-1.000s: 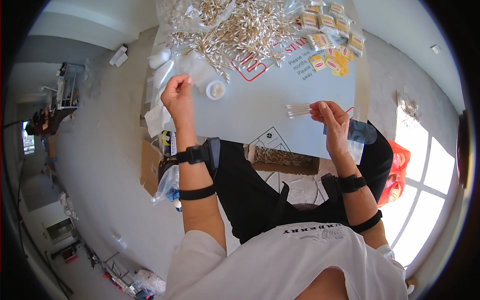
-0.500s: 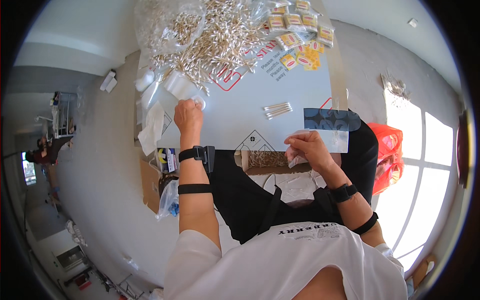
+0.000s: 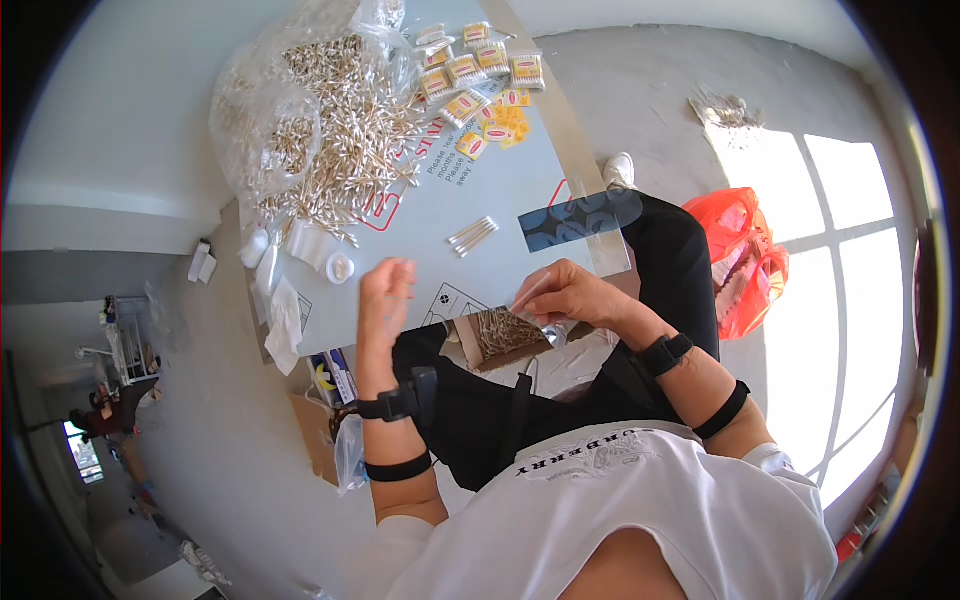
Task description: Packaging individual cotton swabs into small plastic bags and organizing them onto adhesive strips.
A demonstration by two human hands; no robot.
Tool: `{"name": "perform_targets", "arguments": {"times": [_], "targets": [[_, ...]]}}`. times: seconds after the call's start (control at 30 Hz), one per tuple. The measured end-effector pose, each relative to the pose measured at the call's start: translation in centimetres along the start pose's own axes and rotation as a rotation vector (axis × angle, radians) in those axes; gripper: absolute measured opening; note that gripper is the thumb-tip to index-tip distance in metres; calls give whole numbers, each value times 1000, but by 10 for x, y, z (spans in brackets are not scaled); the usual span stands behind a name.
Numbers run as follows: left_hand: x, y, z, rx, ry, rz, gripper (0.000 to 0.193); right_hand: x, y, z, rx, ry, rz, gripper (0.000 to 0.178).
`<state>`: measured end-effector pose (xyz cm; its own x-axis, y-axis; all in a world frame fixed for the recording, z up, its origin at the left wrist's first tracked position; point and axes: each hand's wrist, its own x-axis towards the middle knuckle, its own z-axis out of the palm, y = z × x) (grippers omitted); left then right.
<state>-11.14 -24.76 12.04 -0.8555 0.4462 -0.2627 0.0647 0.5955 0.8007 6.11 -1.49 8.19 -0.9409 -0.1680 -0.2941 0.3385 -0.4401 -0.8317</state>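
Note:
My right hand (image 3: 578, 295) pinches a small clear plastic bag (image 3: 535, 288) just off the table's front edge. My left hand (image 3: 386, 297) is over the table near that edge, its fingers blurred by motion; whether they are closed does not show. Close by it sits a small round white pot (image 3: 340, 268). A short row of cotton swabs (image 3: 472, 236) lies on the table (image 3: 410, 235) beyond my hands. At the back left spreads a big heap of loose swabs (image 3: 350, 130), partly under clear plastic (image 3: 240, 125).
Filled swab packs (image 3: 465, 70) and yellow cards (image 3: 505, 125) lie at the back right. A dark translucent film strip (image 3: 580, 220) crosses the table's right edge. A box of swabs (image 3: 505, 338) sits below the front edge. A red bag (image 3: 745, 270) rests on the floor.
My left hand has left the white pot and come toward my right hand. The right hand still holds the clear bag. The whole view has turned and shifted, so the table appears further left.

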Motion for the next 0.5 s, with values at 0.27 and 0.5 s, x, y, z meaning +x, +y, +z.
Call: {"name": "perform_targets", "arguments": {"times": [0.27,0.5], "targets": [[-65,42,117,-226,-308,75,9,-36,-4,-17,-139,-25,170,12],[-61,55,153,-231,-249,86,12,-56,3,-41,-720,513,-374,14]]}}
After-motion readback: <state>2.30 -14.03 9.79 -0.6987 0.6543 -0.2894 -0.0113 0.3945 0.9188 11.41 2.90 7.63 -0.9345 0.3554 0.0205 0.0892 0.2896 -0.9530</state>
